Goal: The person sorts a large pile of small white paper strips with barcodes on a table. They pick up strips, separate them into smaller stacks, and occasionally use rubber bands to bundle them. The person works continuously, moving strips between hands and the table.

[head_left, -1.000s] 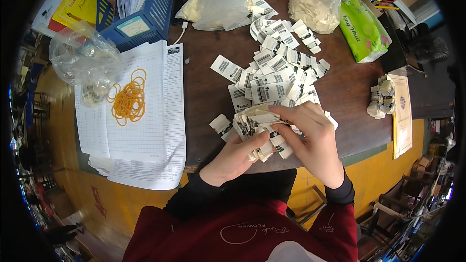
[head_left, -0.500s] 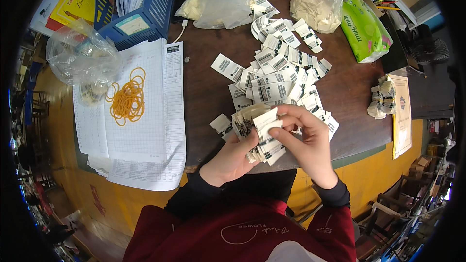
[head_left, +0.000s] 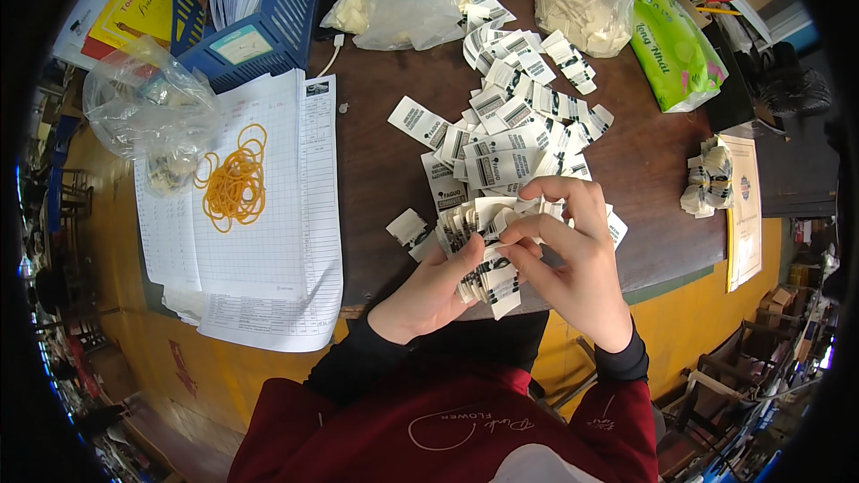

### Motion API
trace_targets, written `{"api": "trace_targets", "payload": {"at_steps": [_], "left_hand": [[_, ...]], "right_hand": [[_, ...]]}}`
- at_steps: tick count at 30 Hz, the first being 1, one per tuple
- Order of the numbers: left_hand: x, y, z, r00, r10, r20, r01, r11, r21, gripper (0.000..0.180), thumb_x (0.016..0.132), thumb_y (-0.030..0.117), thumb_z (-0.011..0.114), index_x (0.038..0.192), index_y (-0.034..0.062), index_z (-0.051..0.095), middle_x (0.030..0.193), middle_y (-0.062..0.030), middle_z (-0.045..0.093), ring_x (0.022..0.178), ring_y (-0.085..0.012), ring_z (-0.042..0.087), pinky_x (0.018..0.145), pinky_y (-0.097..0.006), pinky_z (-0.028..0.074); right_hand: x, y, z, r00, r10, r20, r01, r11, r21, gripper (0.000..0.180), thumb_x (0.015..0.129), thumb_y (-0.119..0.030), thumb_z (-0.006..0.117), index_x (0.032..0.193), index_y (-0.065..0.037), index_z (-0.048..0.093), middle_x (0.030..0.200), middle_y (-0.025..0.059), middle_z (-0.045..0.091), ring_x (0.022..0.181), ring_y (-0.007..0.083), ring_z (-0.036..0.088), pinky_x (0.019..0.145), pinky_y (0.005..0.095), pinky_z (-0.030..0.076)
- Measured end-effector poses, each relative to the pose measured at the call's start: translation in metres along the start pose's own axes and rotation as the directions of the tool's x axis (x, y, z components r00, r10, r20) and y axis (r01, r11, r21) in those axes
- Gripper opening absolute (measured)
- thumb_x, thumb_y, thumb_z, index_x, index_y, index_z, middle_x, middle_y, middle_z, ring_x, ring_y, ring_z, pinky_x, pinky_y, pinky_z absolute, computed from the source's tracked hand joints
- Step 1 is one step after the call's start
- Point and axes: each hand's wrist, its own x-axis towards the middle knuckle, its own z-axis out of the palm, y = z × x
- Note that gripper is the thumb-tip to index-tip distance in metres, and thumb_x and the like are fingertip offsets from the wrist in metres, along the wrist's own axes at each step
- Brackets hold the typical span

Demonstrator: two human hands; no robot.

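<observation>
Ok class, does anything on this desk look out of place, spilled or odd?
Two untidy spots: loose white labels sprawl at mixed angles across the desk, unlike the stack in the left hand, and printed sheets jut past the desk's near edge. Nothing looks clearly damaged.

Labels [head_left: 506, 165] were white with black print | rubber bands [head_left: 234, 190] were orange-yellow | bench [head_left: 371, 148] was dark brown | far-left basket [head_left: 291, 22] was blue
</observation>
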Motion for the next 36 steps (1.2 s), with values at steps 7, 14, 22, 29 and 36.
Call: {"api": "trace_targets", "payload": {"at_steps": [7,14,22,29,36], "left_hand": [[0.003,0.0,-0.004,0.999,-0.008,-0.054,0.005,0.998,-0.057,0.049,0.101,0.037,0.052,0.137,0.0052,0.04,0.125,-0.0108,0.056,0.117,-0.0209,0.058,0.099,-0.041,0.051],[-0.001,0.005,-0.001,0.988,-0.15,0.027,0.145,0.982,0.119,0.07,0.09,0.047,0.063,0.139,0.0042,0.038,0.123,-0.0116,0.057,0.118,-0.0267,0.058,0.101,-0.045,0.05],[0.004,0.004,0.003,0.997,-0.072,-0.011,0.072,0.994,0.077,0.069,0.084,0.038,0.075,0.134,0.0041,0.044,0.102,-0.0053,0.056,0.098,-0.023,0.059,0.093,-0.043,0.049],[0.0,0.008,-0.003,0.973,0.23,-0.035,-0.231,0.972,-0.041,0.066,0.088,0.043,0.07,0.135,0.0068,0.041,0.105,-0.0014,0.048,0.104,-0.0209,0.051,0.1,-0.04,0.037],[0.001,0.006,-0.006,0.981,0.196,-0.003,-0.196,0.981,0.01,0.066,0.088,0.042,0.07,0.135,0.005,0.043,0.103,-0.0015,0.048,0.102,-0.0207,0.051,0.098,-0.04,0.038]], "right_hand": [[-0.003,-0.007,-0.017,0.998,-0.051,-0.032,0.052,0.998,0.044,0.018,0.065,0.0,0.076,0.081,-0.007,0.071,0.107,0.0071,0.062,0.098,0.0274,0.055,0.082,0.0363,0.045],[0.007,0.001,-0.015,0.991,0.13,0.039,-0.135,0.976,0.173,0.022,0.07,0.004,0.071,0.091,-0.003,0.069,0.112,0.0105,0.062,0.1,0.0249,0.057,0.079,0.0317,0.048],[0.004,0.014,-0.042,1.0,0.03,-0.001,-0.03,0.998,0.051,0.04,0.079,0.0,0.068,0.118,-0.001,0.063,0.115,0.0138,0.066,0.11,0.0308,0.06,0.097,0.0378,0.045],[-0.013,0.054,-0.045,0.935,0.33,-0.131,-0.355,0.876,-0.325,0.029,0.081,-0.007,0.071,0.109,0.001,0.065,0.101,0.0119,0.063,0.094,0.0233,0.059,0.08,0.0306,0.047],[-0.029,0.069,-0.025,0.884,0.465,-0.055,-0.468,0.878,-0.1,0.027,0.076,-0.004,0.075,0.1,0.002,0.063,0.091,0.0088,0.064,0.081,0.0185,0.057,0.073,0.0289,0.046]]}}
